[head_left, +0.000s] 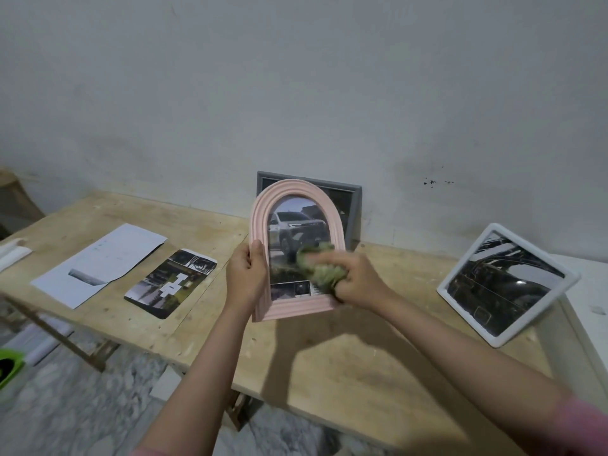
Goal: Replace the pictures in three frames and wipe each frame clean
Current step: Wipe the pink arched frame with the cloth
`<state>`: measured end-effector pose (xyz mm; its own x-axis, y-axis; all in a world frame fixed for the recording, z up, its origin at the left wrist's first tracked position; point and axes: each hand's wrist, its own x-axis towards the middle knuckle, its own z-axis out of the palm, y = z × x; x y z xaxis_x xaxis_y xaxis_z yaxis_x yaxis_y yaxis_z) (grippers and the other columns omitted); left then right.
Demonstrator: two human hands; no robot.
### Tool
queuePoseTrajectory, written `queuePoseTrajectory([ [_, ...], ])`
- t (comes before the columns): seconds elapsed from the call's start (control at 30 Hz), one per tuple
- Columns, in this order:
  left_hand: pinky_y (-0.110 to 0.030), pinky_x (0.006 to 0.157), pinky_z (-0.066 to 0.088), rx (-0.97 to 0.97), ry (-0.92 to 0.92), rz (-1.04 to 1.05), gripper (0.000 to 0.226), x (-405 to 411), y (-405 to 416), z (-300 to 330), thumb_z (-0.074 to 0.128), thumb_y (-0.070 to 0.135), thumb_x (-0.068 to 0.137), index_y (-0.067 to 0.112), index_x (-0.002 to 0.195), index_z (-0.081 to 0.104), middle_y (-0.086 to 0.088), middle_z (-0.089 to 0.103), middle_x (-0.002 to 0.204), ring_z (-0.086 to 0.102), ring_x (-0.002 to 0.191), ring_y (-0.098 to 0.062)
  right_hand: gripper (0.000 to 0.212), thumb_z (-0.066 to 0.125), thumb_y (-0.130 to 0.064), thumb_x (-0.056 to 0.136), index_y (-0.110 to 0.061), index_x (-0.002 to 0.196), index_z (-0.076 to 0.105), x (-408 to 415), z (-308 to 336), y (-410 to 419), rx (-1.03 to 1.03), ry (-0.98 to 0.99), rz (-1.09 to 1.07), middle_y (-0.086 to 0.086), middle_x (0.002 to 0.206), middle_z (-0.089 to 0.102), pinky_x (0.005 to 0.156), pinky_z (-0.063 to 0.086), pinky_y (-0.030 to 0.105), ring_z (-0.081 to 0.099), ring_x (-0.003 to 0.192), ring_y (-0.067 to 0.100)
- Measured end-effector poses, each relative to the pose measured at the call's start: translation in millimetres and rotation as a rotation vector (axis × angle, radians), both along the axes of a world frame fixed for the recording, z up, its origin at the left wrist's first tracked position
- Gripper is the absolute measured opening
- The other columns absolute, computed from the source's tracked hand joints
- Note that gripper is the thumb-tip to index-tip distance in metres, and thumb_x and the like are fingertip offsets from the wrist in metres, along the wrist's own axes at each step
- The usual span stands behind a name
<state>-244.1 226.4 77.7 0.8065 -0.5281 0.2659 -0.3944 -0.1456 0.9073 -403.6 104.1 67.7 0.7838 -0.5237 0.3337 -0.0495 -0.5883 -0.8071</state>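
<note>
I log: pink arched frame (297, 251), held upright above the wooden table (329, 363), car picture inside. My left hand (245, 278) grips its left edge; my right hand (357, 279) clutches a green cloth (320, 268) against the glass. Grey frame (352, 205) behind, leaning on the wall. White frame (506, 284) tilted at right. Two loose prints (171, 283) lie flat at left.

One head-worn camera is looking forward and down from above the near edge of the table (329, 363), facing the wall (296, 93) behind it, sitting close over both forearms.
</note>
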Motion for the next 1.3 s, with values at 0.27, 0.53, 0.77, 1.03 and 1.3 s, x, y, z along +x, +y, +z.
queuePoseTrajectory([
  [0.27, -0.023, 0.052, 0.031, -0.012, -0.013, -0.159, 0.036, -28.0, -12.8, -4.3, 0.041, 0.027, 0.100, 0.010, 0.068, 0.043, 0.002, 0.038, 0.059, 0.035, 0.054, -0.011, 0.075, 0.045, -0.009, 0.076, -0.017, 0.148, 0.026, 34.8, 28.9, -20.0, -0.094, 0.181, -0.268, 0.006, 0.158, 0.012, 0.116, -0.003, 0.046, 0.000, 0.146, 0.022],
  [0.53, -0.032, 0.057, 0.032, -0.070, 0.178, -0.019, 0.040, -11.9, -16.0, -17.4, 0.042, 0.040, 0.094, 0.016, 0.062, 0.038, -0.002, 0.039, 0.058, 0.038, 0.057, -0.016, 0.090, 0.038, -0.006, 0.052, -0.017, 0.141, 0.043, 27.4, 0.7, 13.4, -0.145, 0.212, 0.135, -0.002, 0.153, 0.028, 0.115, -0.007, 0.043, 0.007, 0.142, 0.007],
  [0.77, -0.024, 0.048, 0.027, -0.024, 0.099, -0.003, 0.041, -3.0, -10.2, -4.9, 0.040, 0.025, 0.100, 0.016, 0.060, 0.034, 0.002, 0.033, 0.055, 0.031, 0.050, -0.012, 0.082, 0.039, 0.004, 0.052, -0.018, 0.128, 0.058, 1.6, -21.4, 19.6, -0.269, 0.291, 0.343, -0.013, 0.142, 0.043, 0.115, 0.011, 0.042, 0.028, 0.135, 0.009],
  [1.03, -0.033, 0.056, 0.038, 0.014, 0.201, -0.028, 0.038, 3.3, -8.0, -11.8, 0.041, 0.033, 0.099, 0.011, 0.068, 0.044, -0.009, 0.039, 0.060, 0.042, 0.058, -0.020, 0.048, 0.056, -0.005, 0.057, -0.021, 0.099, 0.072, -23.4, -18.5, -21.2, -0.750, 0.457, 0.193, -0.002, 0.109, 0.063, 0.087, 0.043, 0.044, 0.056, 0.097, 0.027],
  [1.3, -0.018, 0.047, 0.035, 0.092, 0.030, -0.148, 0.033, -15.2, -9.9, 0.2, 0.042, 0.028, 0.099, 0.013, 0.070, 0.046, 0.001, 0.043, 0.060, 0.040, 0.054, -0.012, 0.074, 0.049, -0.007, 0.055, -0.011, 0.129, 0.055, 6.2, 16.5, -52.2, -0.642, 0.298, -0.122, 0.015, 0.131, 0.050, 0.097, 0.038, 0.046, 0.043, 0.118, 0.037],
])
